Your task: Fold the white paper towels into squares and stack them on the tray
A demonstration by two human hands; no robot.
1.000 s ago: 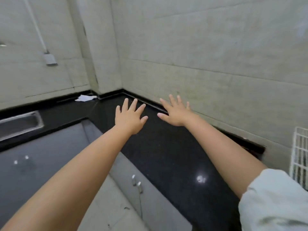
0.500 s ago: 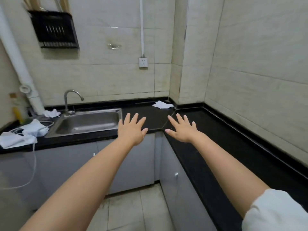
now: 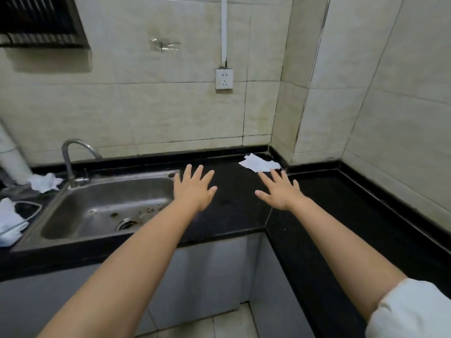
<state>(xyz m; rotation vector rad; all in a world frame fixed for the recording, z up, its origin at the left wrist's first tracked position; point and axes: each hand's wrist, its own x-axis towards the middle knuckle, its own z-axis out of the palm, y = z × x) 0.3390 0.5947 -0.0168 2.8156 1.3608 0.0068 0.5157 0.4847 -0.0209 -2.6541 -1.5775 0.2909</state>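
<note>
Your right hand covers the near edge of the paper towel. The frame's left edge cuts off the white cloths; no tray shows.

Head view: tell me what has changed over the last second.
The view swung left from the bare corner counter to the sink and came closer. The crumpled paper towel in the corner now lies just beyond the right hand. Nothing was taken hold of or let go. Both hands, the left hand too, stay stretched forward with fingers spread, holding nothing.
</note>
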